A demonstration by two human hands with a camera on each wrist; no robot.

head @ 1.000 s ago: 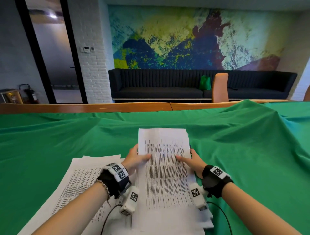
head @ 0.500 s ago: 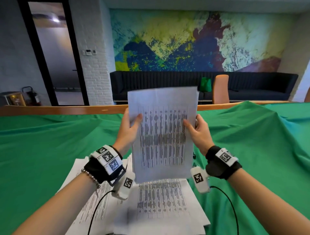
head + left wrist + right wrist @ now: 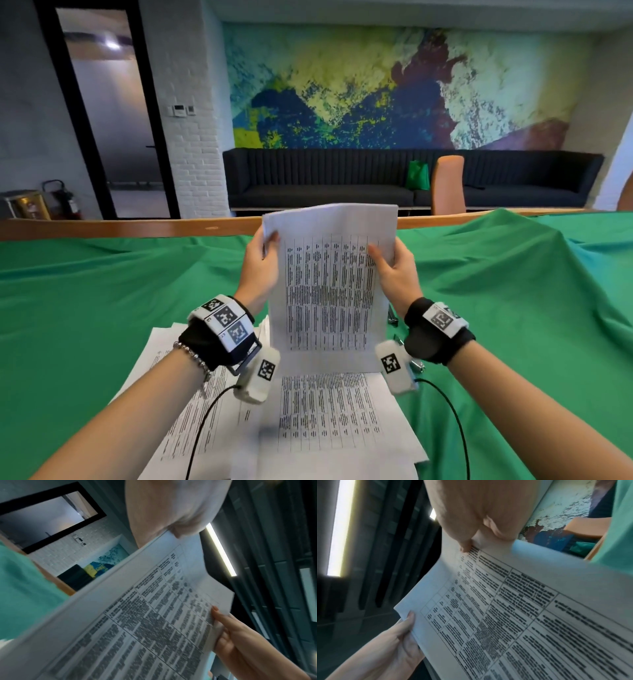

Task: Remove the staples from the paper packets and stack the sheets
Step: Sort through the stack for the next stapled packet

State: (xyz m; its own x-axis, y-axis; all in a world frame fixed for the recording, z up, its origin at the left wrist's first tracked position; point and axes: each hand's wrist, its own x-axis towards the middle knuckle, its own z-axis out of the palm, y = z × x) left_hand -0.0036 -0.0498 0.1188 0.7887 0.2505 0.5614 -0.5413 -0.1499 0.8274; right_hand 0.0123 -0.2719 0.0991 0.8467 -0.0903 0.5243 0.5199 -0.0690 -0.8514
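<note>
I hold a printed paper packet [image 3: 329,284] upright above the table, its bottom edge near the sheets below. My left hand [image 3: 262,263] grips its upper left edge, thumb on the front near the top corner. My right hand [image 3: 394,270] grips the upper right edge, thumb pressed on the printed table. The left wrist view shows the packet [image 3: 137,622] from the side with my right hand [image 3: 240,639] on its far edge. In the right wrist view the packet [image 3: 513,615] fills the frame and my left hand [image 3: 399,639] pinches its far corner. No staple is visible.
More printed sheets [image 3: 325,418] lie in loose overlapping piles on the green cloth [image 3: 102,308] below my wrists. Small metal items [image 3: 392,317] lie on the cloth just right of the packet. The table's wooden edge [image 3: 120,228] runs behind; a chair back [image 3: 447,185] stands beyond.
The packet lay flat on the pile under both hands a second ago. Both hands have lifted it upright, and since half a second ago have shifted higher along its side edges.
</note>
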